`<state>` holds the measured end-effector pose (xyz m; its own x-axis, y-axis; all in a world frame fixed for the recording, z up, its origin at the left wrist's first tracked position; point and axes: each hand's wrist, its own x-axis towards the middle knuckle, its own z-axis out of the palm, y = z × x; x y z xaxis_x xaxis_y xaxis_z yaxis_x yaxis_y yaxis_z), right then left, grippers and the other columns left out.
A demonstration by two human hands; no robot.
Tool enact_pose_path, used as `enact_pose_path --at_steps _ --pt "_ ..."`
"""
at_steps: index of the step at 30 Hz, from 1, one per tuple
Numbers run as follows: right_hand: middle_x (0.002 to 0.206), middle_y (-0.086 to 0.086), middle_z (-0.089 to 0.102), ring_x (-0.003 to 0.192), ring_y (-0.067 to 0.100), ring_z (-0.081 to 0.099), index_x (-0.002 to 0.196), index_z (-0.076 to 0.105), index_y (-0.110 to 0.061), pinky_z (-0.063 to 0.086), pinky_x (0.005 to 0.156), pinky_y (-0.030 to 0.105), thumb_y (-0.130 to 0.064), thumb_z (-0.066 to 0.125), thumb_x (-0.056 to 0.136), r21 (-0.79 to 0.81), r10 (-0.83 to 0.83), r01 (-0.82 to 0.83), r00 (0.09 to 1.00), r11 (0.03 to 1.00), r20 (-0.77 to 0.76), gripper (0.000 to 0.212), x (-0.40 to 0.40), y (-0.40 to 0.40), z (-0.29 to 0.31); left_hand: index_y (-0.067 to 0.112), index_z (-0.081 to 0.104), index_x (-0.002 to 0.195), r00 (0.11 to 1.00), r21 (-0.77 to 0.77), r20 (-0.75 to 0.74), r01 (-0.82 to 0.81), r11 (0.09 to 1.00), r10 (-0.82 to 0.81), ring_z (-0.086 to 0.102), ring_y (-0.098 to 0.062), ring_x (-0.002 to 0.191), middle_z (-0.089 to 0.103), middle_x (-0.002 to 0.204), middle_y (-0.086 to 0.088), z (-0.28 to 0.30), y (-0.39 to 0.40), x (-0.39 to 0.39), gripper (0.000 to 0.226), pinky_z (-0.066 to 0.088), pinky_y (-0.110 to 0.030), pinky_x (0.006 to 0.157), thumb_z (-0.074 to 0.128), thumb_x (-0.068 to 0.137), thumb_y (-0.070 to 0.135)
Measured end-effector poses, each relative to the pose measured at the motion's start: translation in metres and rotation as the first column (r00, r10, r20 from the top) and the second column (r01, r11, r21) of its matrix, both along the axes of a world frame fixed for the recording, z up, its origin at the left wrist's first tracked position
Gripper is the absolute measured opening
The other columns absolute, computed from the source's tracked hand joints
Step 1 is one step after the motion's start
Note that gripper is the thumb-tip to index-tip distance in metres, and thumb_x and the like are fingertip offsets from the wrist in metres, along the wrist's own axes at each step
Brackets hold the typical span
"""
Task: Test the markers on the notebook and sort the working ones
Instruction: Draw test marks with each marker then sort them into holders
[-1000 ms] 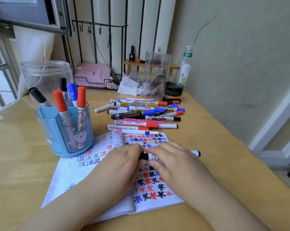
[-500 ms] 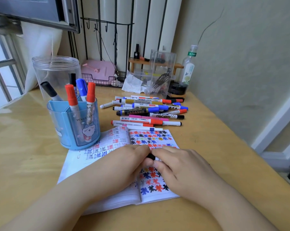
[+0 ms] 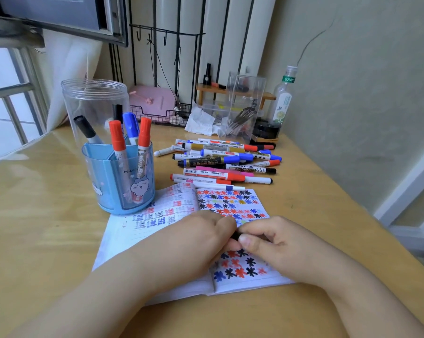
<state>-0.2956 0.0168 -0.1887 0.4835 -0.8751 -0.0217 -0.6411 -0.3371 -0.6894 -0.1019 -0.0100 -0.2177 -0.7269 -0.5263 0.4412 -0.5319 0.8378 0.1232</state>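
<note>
Both hands closed in since a second ago; marker (image 3: 235, 235) now almost hidden. Left hand (image 3: 196, 242) and right hand (image 3: 276, 245) pinch its black end above paper notebook (image 3: 181, 208). Round blue plastic cup (image 3: 119, 184) alongside on wooden counter (image 3: 42, 223).

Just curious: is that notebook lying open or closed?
Open. The notebook lies flat on the desk, both pages showing: writing on the left one, coloured marker blots on the right one, with both hands above its middle.
</note>
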Motion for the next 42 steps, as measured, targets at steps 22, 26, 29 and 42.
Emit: enact_pose_path --at_steps 22,26,29,42 --pt "0.081 0.027 0.067 0.05 0.014 0.055 0.092 0.072 0.001 0.048 0.045 0.019 -0.011 0.075 0.066 0.509 -0.481 0.094 0.506 0.856 0.715 0.029 -0.034 0.036 0.004 0.027 0.055 0.097 0.988 0.242 -0.141 -0.028 0.97 0.063 0.048 -0.006 0.084 0.055 0.088 0.012 0.006 0.019 -0.004 0.024 0.044 -0.026 0.073 0.05 0.087 0.049" --pt "0.058 0.011 0.055 0.048 0.012 0.043 0.081 0.069 -0.016 0.037 0.046 0.019 -0.016 0.067 0.067 0.418 -0.442 0.176 0.538 0.891 0.718 0.014 -0.035 0.043 -0.016 0.029 0.057 0.096 0.984 0.303 -0.178 0.029 0.953 0.027 0.05 -0.001 0.083 0.057 0.085 0.016 0.008 0.024 -0.009 0.027 0.043 -0.019 0.071 0.048 0.081 0.05" --pt "0.042 0.0 0.036 0.045 0.013 0.029 0.068 0.058 -0.024 0.027 0.047 0.022 -0.046 0.058 0.065 0.213 -0.436 0.386 0.705 0.898 0.56 0.022 -0.033 0.043 -0.019 0.029 0.057 0.094 0.981 0.346 -0.195 0.062 0.936 0.008 0.052 -0.002 0.08 0.058 0.083 0.015 0.007 0.026 -0.011 0.031 0.042 -0.019 0.069 0.048 0.08 0.055" --pt "0.046 -0.008 0.037 0.044 0.007 0.029 0.063 0.045 -0.013 0.023 0.04 0.016 -0.021 0.064 0.081 -0.036 -0.53 0.566 0.791 0.824 0.304 0.027 -0.025 0.042 -0.022 0.045 0.044 0.098 0.997 0.349 -0.064 0.052 0.936 -0.032 0.05 0.001 0.08 0.054 0.082 0.017 -0.003 0.023 -0.014 0.03 0.041 -0.014 0.067 0.035 0.076 0.064"
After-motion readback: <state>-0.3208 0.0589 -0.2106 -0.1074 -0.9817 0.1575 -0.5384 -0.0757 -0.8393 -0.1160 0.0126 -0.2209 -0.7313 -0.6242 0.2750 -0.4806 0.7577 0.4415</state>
